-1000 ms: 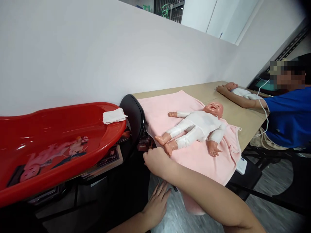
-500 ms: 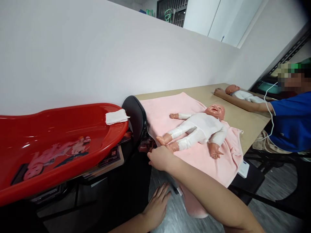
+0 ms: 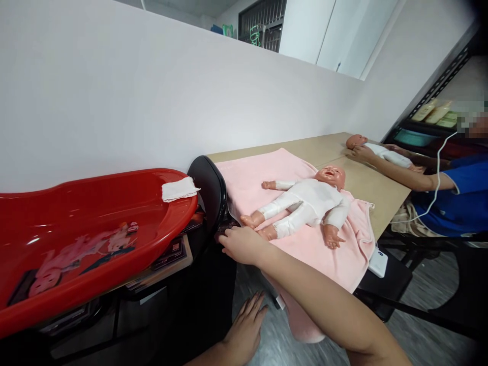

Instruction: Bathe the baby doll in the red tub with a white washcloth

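Note:
On a pink towel (image 3: 247,175) lies a baby doll (image 3: 312,201) in a white suit, face up, its feet toward me. My right hand (image 3: 246,246) is at the table's near left edge, in front of the doll's feet. Its fingers are curled; what they hold, if anything, is hidden. Lower down, my left hand (image 3: 247,325) is open, back upward, with its fingers stretched out below the table edge and nothing in it.
A red baby tub (image 3: 152,254) stands at left with a folded white cloth (image 3: 179,189) on its rim. A black chair back (image 3: 208,185) separates tub and table. At right, a person in blue (image 3: 434,188) handles another doll (image 3: 385,152); a white device (image 3: 378,262) rests below.
The view has shifted slightly, and my right hand has moved a little left. The co-worker now has both hands at the other doll. My doll stays put on the towel.

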`<state>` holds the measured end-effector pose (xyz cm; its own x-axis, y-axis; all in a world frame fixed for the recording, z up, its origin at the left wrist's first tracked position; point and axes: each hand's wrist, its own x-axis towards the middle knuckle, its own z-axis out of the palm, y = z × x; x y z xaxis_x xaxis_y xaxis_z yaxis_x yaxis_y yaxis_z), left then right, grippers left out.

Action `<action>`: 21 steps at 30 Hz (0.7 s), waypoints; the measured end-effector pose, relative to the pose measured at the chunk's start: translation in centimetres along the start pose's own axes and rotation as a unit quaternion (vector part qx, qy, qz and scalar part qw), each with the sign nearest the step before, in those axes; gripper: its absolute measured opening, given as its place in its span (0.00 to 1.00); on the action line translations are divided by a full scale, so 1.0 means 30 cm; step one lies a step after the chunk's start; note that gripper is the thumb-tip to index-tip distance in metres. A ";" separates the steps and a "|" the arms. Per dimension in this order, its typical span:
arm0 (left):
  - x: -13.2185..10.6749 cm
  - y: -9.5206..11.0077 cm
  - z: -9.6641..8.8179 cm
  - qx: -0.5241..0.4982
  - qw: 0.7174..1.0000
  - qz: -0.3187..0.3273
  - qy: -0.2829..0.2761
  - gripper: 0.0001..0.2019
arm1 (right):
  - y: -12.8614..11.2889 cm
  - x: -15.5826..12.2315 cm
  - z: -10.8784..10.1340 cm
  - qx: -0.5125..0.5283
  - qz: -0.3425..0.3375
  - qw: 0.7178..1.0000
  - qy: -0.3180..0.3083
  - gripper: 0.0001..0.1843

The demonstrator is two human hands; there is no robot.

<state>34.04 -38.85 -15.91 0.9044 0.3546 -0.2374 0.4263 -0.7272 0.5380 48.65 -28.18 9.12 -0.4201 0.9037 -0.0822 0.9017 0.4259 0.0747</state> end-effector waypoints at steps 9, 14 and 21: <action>0.001 0.005 -0.009 -0.003 1.000 -0.002 -0.010 0.44 | 0.007 0.008 -0.019 0.003 0.006 0.999 -0.050 0.18; 0.004 -0.003 0.000 -0.011 1.000 0.001 0.004 0.43 | 0.023 0.021 0.005 0.031 -0.010 0.999 -0.033 0.18; 0.033 -0.086 0.015 -0.214 0.965 -0.019 0.149 0.29 | 0.134 -0.040 -0.131 0.400 -0.073 0.908 0.096 0.20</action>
<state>33.84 -36.88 -17.90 0.8156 0.5759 -0.0553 0.3554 -0.4233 0.8334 52.38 -27.38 13.42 -0.4817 0.8638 0.1473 0.5884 0.4434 -0.6761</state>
